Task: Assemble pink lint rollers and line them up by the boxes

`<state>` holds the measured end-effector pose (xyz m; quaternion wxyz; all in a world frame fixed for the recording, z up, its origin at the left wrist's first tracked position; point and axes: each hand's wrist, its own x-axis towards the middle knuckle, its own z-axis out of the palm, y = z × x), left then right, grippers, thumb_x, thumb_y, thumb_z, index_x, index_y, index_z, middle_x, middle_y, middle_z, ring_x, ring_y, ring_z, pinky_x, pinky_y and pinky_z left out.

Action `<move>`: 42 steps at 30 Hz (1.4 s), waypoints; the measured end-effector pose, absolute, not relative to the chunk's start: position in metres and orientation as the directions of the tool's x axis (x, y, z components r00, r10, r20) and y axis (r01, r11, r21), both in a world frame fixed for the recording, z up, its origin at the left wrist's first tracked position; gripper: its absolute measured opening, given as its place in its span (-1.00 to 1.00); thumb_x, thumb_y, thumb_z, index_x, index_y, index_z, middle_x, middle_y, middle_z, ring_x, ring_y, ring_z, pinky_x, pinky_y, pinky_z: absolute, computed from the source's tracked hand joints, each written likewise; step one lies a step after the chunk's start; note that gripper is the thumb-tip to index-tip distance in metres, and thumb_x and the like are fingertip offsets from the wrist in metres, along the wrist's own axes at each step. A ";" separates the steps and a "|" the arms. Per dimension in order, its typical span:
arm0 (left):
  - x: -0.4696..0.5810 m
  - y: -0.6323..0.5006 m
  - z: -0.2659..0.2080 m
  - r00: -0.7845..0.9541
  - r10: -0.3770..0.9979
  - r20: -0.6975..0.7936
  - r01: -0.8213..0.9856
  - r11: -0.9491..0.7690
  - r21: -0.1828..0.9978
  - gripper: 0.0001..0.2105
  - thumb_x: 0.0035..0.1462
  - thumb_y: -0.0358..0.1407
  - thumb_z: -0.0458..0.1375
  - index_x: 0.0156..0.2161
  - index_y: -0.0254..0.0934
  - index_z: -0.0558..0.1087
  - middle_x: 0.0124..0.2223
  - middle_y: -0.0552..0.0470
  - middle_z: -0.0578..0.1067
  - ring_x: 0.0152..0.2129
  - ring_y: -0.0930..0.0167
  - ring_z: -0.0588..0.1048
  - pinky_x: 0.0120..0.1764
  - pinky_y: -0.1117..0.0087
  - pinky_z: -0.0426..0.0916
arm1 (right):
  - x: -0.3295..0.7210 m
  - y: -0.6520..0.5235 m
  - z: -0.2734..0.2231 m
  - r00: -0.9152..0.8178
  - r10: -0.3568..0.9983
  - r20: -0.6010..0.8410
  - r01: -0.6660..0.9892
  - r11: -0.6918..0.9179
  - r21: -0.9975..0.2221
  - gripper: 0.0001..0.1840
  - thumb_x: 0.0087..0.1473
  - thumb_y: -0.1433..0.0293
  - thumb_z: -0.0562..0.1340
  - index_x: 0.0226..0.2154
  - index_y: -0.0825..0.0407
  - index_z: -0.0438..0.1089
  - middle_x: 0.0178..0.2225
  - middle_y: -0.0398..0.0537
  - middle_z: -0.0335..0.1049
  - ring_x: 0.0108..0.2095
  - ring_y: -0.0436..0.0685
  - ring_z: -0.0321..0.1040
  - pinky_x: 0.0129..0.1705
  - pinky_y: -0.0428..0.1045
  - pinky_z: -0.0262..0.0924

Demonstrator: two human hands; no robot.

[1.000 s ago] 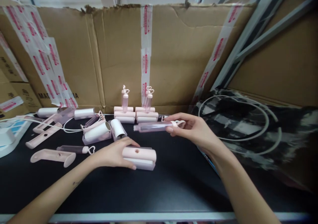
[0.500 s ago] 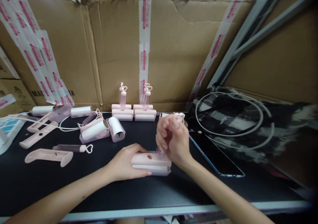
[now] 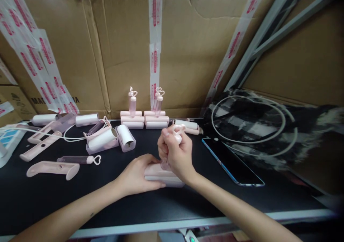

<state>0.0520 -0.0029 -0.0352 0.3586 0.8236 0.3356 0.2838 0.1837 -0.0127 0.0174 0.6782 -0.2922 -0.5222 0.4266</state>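
Note:
My left hand (image 3: 135, 175) is closed round the left end of a pink lint roller head (image 3: 163, 174), which lies on the black tabletop with its white sticky roll facing me. Gripped upright in the fist of my right hand (image 3: 178, 154) is a lint roller handle (image 3: 178, 132); its pink heart-shaped loop sticks out above the thumb. The handle's clear lower end (image 3: 164, 164) meets the top of the head about where the hole is. My fingers hide most of the handle and whether it sits inside the hole.
Behind stand two assembled lint rollers (image 3: 132, 117) against a taped cardboard sheet (image 3: 182, 56). Loose white rolls (image 3: 102, 138), pink covers (image 3: 53, 169) and a spare handle (image 3: 77, 159) lie left. A phone (image 3: 232, 163) and a coiled white cable (image 3: 248, 140) are right.
My right hand has moved left and tipped over, bringing the handle from beside the head's right part onto its hole. My left hand stays on the head. The view has shifted slightly.

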 end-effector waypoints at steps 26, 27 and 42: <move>0.058 -0.019 -0.037 0.505 0.816 0.281 0.511 -0.545 0.665 -0.75 0.04 -0.21 0.15 -0.17 -0.24 0.33 -0.17 -0.01 0.48 -0.21 0.29 0.47 -0.19 0.35 0.33 | 0.162 -0.007 -0.004 0.430 0.381 0.818 0.596 0.561 -0.575 -0.86 0.15 0.27 0.12 -0.30 -0.01 0.18 -0.43 -0.14 0.29 -0.43 0.05 0.31 -0.34 -0.04 0.22; 0.059 -0.021 -0.036 0.498 0.824 0.272 0.559 -0.544 0.625 -0.78 0.05 -0.23 0.14 -0.18 -0.24 0.33 -0.20 -0.01 0.49 -0.23 0.29 0.48 -0.22 0.35 0.33 | 0.160 -0.007 -0.003 0.443 0.384 0.810 0.608 0.535 -0.586 -0.85 0.15 0.26 0.11 -0.30 -0.01 0.18 -0.44 -0.13 0.28 -0.44 0.06 0.31 -0.34 -0.03 0.22; 0.044 -0.006 -0.042 0.466 0.810 0.356 0.230 -0.499 0.835 -0.22 -0.26 -0.18 0.36 0.06 -0.19 0.06 0.11 -0.15 0.29 0.00 0.22 0.37 0.00 0.17 0.31 | 0.228 -0.037 0.032 -0.078 0.795 0.602 0.420 0.574 -0.703 -0.79 0.11 0.27 0.17 -0.22 -0.04 0.17 -0.33 -0.14 0.32 -0.30 0.05 0.34 -0.22 -0.02 0.27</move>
